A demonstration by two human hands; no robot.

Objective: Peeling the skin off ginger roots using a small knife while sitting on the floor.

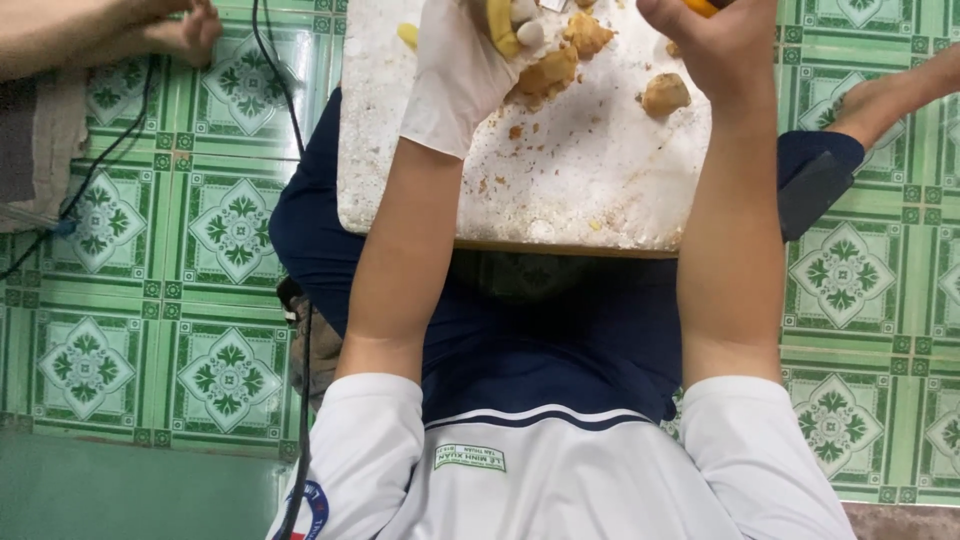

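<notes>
While left hand in white glove pins yellow-brown root chunk near far edge of white crumb-strewn cutting board, bare right hand grips orange-handled tool; judgement: keep gloved fingers clear, strokes short.

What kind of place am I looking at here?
Probably a home floor used for food prep. The person sits on green patterned floor tiles with a white cutting board on the lap, and yellow-brown food pieces lie on it. Another person's foot rests nearby.
</notes>
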